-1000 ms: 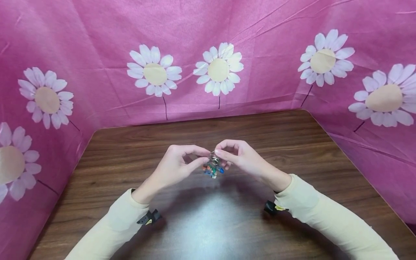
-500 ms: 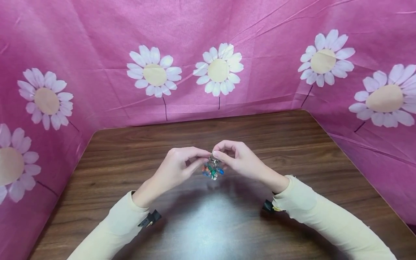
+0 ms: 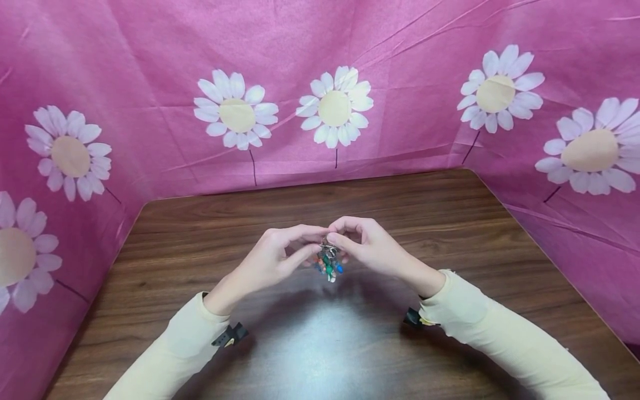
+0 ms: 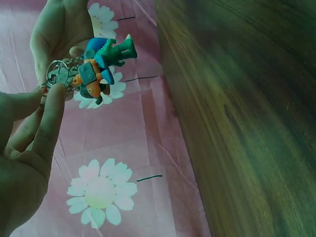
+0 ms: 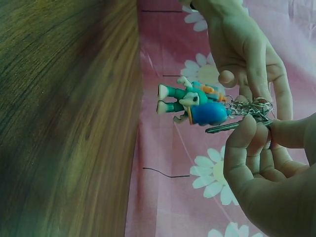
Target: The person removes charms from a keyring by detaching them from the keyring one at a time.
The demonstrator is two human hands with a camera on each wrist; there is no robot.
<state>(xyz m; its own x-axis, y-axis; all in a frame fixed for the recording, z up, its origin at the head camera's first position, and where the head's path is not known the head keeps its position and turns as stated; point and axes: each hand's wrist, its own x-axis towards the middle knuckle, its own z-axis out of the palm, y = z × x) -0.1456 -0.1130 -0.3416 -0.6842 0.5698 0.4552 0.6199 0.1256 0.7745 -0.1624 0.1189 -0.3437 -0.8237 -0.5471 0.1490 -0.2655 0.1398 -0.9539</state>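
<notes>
Since I closed the gap, my left hand (image 3: 276,253) and right hand (image 3: 376,244) pinch the keyring (image 5: 259,106), toys (image 3: 328,269) dangling below, prob steadier.

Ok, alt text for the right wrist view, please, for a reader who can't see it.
A person's right hand and left hand hold metal rings and chains bearing small green, blue and orange toy figures. A slim metal piece, possibly a key, juts out. Behind is pink flowered cloth; a wooden table fills the picture's left.
</notes>
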